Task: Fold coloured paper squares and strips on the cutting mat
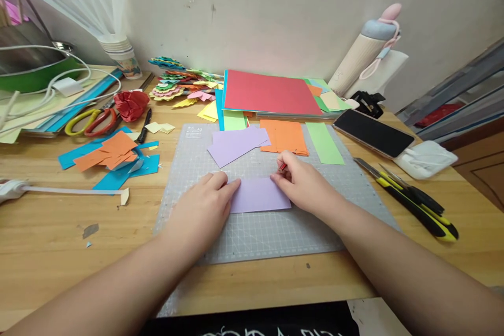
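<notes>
A purple paper rectangle [260,195] lies flat on the grey cutting mat [315,226]. My left hand [205,210] presses its left end, the thumb and bent fingers at the upper edge. At the paper's upper right corner is my right hand [299,178], thumb and fingertip touching the sheet. A thin red pencil [282,167] is tucked in its curled fingers; most of it is hidden. Just beyond the hands rest more purple pieces [236,146], a stack of orange paper [285,136] and a light green strip [325,143].
Right of the mat lie a yellow-black utility knife [421,207], a phone [374,133] and a white case [427,159]. Blue and orange scraps [114,155], scissors [94,122] and a glue gun [11,189] are on the left. A red sheet [270,94] tops the pile by the wall.
</notes>
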Tool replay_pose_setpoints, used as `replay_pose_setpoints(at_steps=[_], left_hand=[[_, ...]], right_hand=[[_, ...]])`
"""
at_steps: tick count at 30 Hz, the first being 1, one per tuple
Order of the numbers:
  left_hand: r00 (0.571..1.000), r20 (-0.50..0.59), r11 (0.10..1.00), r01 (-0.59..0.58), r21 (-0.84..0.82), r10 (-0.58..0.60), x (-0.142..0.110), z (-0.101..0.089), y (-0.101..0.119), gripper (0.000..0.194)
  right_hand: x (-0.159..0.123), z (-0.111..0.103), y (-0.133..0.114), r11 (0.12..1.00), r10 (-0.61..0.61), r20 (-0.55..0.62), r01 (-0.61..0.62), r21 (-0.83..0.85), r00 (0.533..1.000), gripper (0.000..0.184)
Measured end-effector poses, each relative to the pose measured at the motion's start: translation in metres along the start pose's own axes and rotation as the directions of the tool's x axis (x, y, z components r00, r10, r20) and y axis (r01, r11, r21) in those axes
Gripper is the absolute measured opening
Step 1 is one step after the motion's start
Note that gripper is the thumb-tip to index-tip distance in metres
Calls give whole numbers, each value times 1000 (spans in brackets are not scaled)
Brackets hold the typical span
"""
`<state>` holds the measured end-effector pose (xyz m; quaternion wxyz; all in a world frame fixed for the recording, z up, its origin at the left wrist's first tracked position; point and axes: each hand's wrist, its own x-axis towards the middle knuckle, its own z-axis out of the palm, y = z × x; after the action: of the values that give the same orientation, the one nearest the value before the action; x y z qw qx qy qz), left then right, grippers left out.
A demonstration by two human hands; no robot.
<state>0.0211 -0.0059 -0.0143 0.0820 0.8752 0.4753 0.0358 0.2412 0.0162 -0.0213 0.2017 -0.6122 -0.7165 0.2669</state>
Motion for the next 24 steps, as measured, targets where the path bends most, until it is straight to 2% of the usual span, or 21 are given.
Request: replay_pose_setpoints(at_steps=[2, 6, 17, 24], left_hand=[[1000, -2, 999, -1, 34, 1, 0, 2, 0, 34], [1000, 9, 996, -19, 90, 18, 1, 3, 1, 35], [999, 36, 994, -23, 108, 20, 1, 2, 1, 35], [999, 37, 990, -15, 141, 10, 2, 3, 1, 34]], right_hand=[[0, -2, 1, 999, 24, 15, -24, -44, 1000, 13], [0, -3, 0, 996, -1, 30, 4, -91, 1000, 15], [-3, -4, -1, 995, -22, 81, 30, -94, 996, 16], [-4, -5, -3, 995, 9, 106, 2, -95, 994, 15]])
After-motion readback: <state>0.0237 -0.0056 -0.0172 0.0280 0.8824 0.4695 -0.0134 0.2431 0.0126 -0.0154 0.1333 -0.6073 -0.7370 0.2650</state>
